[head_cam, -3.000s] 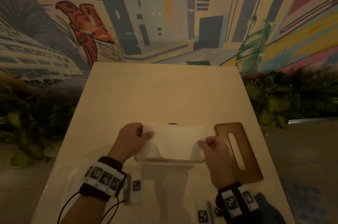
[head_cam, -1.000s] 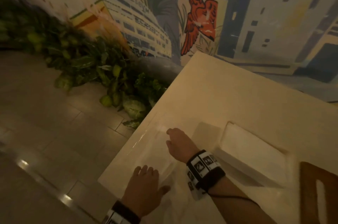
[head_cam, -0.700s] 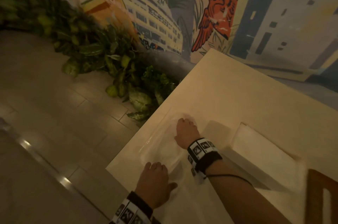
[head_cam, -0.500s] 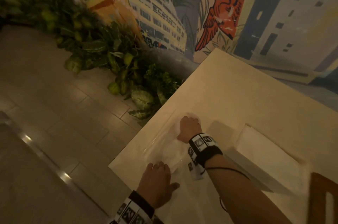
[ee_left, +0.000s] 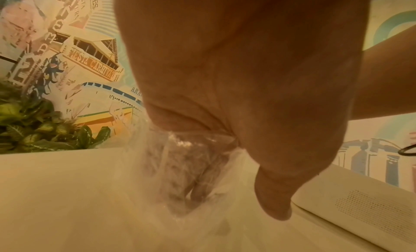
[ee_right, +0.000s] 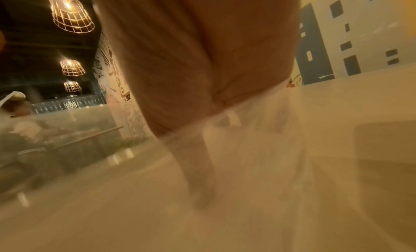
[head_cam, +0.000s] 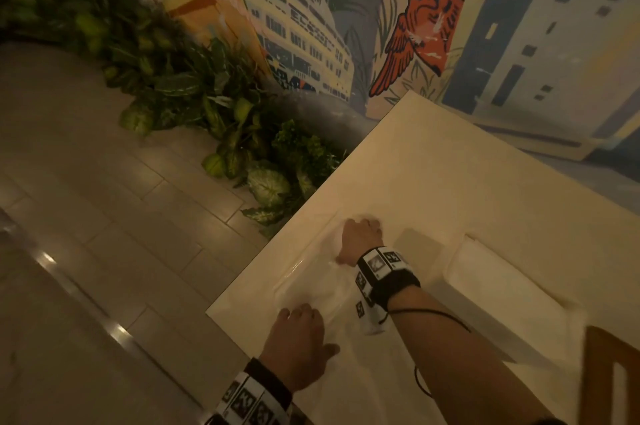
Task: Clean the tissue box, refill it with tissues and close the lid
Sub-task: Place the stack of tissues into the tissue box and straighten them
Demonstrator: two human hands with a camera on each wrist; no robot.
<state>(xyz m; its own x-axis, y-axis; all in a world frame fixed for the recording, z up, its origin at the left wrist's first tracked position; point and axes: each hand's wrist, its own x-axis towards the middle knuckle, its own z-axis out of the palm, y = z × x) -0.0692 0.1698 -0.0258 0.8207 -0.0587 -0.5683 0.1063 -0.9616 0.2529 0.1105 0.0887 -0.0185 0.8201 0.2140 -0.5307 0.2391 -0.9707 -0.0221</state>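
Note:
A clear plastic wrapper point(head_cam: 311, 282) lies flat at the table's left edge. My left hand point(head_cam: 301, 327) grips its near end; in the left wrist view the fingers point(ee_left: 193, 184) show through crinkled film with the thumb outside. My right hand point(head_cam: 360, 234), arm crossed over, is curled on the wrapper's far end; the right wrist view shows its fingers point(ee_right: 198, 166) blurred behind the film. The tissue box point(head_cam: 464, 306) sits to the right, filled with a white tissue stack point(head_cam: 502, 289), also seen as the tissue stack point(ee_left: 360, 211) in the left wrist view. The wooden lid point(head_cam: 599, 379) lies off the box at the far right.
The cream table point(head_cam: 450, 182) ends just left of my hands, with tiled floor point(head_cam: 104, 234) below. Leafy plants point(head_cam: 207, 95) line the mural wall point(head_cam: 415, 26). A person sits at another table in the right wrist view's background point(ee_right: 22, 127).
Both hands left the tissue box and went to the plastic wrapper at the left. Over the last second the right hand slid farther along it and curled; the left hand stayed at the near end.

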